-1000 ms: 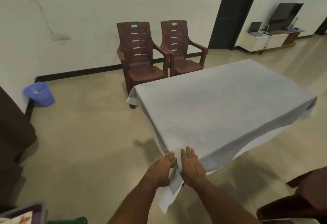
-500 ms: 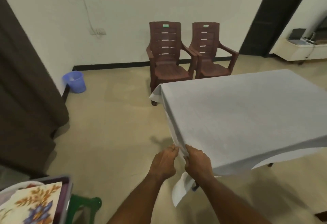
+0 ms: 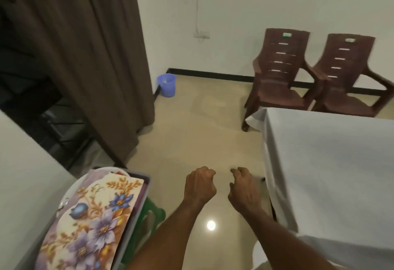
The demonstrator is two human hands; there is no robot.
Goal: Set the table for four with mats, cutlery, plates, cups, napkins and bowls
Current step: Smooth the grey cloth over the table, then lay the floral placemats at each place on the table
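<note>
Both hands hang in the air over the shiny beige floor (image 3: 191, 133), between a stack of tableware at the lower left and the covered table at the right. The left hand (image 3: 199, 185) is curled into a loose fist and holds nothing; the right hand (image 3: 243, 186) has its fingers bent inward, claw-like, and is likewise empty, just beside the hanging edge of the white tablecloth (image 3: 332, 163) without touching it. The cloth covers the table fully, draping down its near side and at the far corner. At the lower left a floral place mat (image 3: 93, 220), cream with blue and purple flowers and gold leaves, lies on top of a purple-grey tray (image 3: 136, 208); the rim of a white plate (image 3: 106, 169) shows beyond the mat's far end, and something glassy peeks out at its left edge, too blurred to identify. The tray sits on a green plastic stool (image 3: 149, 216), of which only part is visible. A pale wall or counter surface fills the far left edge. Behind it hangs a dark brown curtain (image 3: 89, 56). Against the white back wall stand two brown plastic armchairs (image 3: 277, 73) side by side, just beyond the table's far end, and a small blue bucket (image 3: 167, 84) sits on the floor near the curtain's edge
</note>
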